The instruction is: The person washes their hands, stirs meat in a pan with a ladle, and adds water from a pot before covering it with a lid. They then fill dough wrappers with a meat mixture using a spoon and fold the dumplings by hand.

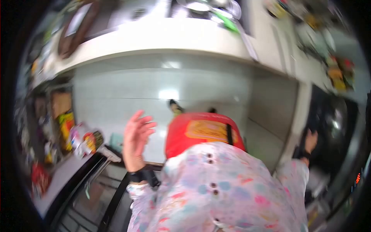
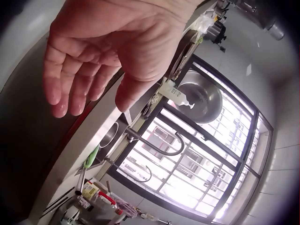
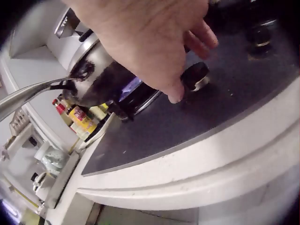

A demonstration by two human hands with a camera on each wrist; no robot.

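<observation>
In the right wrist view, the right hand [image 3: 140,40] hangs over the dark glass stove top [image 3: 159,129]. Its thumb lies beside a round black knob [image 3: 197,75], with the other fingers above it; whether they touch the knob cannot be told. A metal pan [image 3: 96,77] stands on the burner just behind the hand, and a blue-violet glow shows under it. The left hand [image 1: 137,137] is held in the air at the body's side, its fingers loosely bent and holding nothing; the left wrist view shows its palm [image 2: 117,42].
A counter [image 1: 154,36] with a sink and a green-handled utensil [image 1: 228,22] runs across the front. Bottles [image 3: 82,119] stand behind the stove. Packaged goods [image 1: 66,127] fill shelves at the left, above a glass-topped black frame [image 1: 94,189]. The left wrist view has a barred window [image 2: 187,164].
</observation>
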